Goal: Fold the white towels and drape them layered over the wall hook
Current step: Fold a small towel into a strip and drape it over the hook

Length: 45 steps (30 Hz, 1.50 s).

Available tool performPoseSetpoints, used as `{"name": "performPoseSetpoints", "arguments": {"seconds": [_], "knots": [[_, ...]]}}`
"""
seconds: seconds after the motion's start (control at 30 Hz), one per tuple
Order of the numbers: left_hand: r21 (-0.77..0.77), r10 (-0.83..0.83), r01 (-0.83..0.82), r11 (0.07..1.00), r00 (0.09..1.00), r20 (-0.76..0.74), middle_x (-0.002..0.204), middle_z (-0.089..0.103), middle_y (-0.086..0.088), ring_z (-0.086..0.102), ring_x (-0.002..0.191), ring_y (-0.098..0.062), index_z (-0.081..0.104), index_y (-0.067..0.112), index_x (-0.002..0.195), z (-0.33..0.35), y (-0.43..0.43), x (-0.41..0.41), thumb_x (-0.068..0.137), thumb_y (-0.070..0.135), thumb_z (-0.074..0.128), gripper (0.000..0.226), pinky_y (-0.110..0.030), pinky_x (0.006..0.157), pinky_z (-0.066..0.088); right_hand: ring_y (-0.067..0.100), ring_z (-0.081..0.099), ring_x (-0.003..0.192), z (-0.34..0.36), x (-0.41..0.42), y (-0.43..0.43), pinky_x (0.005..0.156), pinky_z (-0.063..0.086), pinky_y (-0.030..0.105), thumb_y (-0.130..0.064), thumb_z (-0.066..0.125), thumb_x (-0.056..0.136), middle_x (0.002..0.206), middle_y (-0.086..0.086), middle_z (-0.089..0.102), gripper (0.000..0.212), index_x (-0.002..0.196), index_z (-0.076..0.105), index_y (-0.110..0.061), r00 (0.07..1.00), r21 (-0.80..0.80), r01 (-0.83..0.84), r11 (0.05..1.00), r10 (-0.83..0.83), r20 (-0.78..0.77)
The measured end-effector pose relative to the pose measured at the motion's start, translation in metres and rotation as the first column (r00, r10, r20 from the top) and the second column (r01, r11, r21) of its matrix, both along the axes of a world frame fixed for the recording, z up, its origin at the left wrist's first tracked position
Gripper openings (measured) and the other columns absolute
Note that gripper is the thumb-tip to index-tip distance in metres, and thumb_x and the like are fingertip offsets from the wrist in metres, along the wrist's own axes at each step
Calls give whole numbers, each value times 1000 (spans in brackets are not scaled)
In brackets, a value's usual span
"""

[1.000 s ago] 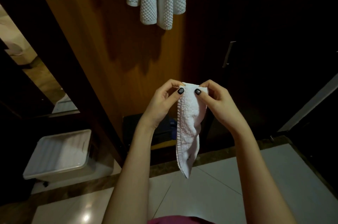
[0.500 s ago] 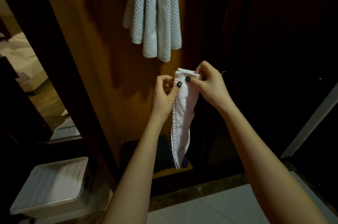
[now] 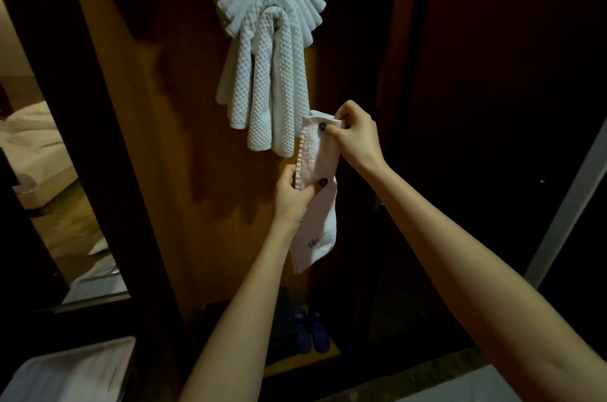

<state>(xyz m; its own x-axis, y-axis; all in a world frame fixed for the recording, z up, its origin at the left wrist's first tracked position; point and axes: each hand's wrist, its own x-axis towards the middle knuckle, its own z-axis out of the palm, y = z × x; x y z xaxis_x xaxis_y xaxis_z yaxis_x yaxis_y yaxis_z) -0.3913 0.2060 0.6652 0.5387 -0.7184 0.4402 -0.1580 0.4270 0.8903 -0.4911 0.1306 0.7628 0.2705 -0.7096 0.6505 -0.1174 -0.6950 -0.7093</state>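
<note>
A narrow folded white towel hangs upright in front of the wooden wall panel. My right hand pinches its top end. Lower down, my left hand pinches it about a third of the way along, thumb on the front. Above and to the left, several white towels lie layered in an arch over the wall hook, which they hide. Their waffle-textured ends hang down, almost level with the top of the held towel.
A white lidded bin stands at the bottom left. Blue slippers sit on a low shelf under the panel. Dark doors fill the right side. A bed shows through the opening on the left.
The view has tilted up, showing the whole stack on the hook. My left hand has slid down the towel from its top end. My right hand still holds the top.
</note>
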Motion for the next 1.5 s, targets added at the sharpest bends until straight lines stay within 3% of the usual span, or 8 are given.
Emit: {"name": "performPoseSetpoints", "arguments": {"seconds": [0.17,0.43,0.67,0.83,0.9,1.03,1.3,1.5], "knots": [[-2,-204,204,979,977,-54,111,70,-8,66,104,-24,61,16,112,5,-2,1,88,5,68,27,-34,88,56,12,50,67,15,-4,-7,57,41,26,-9,70,83,72,1,54,18,80,52,-10,997,64,-80,995,81,-17],[198,-279,272,942,960,6,110,67,-22,61,98,-29,60,2,110,-11,2,18,84,23,75,37,-53,91,48,19,48,65,14,-23,-20,48,38,25,-4,67,89,72,5,49,27,75,46,-14,957,261,-274,926,235,173],[163,17,-16,987,1000,0,123,54,-3,54,113,-17,47,19,124,-58,1,2,88,0,66,44,-29,93,50,28,60,84,24,-28,-34,68,51,41,-7,67,89,80,5,55,26,76,47,-16,956,262,-194,945,122,268],[116,202,-222,968,965,164,98,57,8,55,94,-6,56,17,99,-77,-6,2,88,1,66,22,-13,79,42,28,58,82,22,-26,-38,70,49,45,-6,65,90,81,8,53,27,75,44,-16,951,285,-160,945,71,301],[157,197,-209,965,976,87,103,57,11,54,100,-8,56,17,101,-83,-8,5,88,6,68,21,-9,80,43,28,58,83,22,-25,-39,71,49,45,-6,64,90,82,10,53,27,75,44,-15,951,292,-149,945,55,306],[294,127,-113,949,992,-28,109,60,-8,61,102,-25,52,18,99,-96,-15,10,85,5,70,26,-40,89,54,29,57,84,20,-25,-44,73,48,46,-5,64,90,86,14,53,26,75,45,-15,950,295,-134,946,37,311],[314,32,-51,948,997,66,77,55,0,44,60,-8,57,12,79,-101,-16,10,82,1,72,19,-9,51,36,28,54,85,25,-26,-51,73,46,44,-5,63,91,83,10,50,26,75,44,-14,943,305,-133,943,26,332],[250,25,77,965,925,-380,88,53,-2,50,83,-14,53,13,85,-105,-11,13,97,13,56,13,-31,78,44,28,55,84,19,-30,-57,74,47,44,-6,62,92,88,14,50,27,76,42,-14,916,350,-131,928,-21,401]]}}
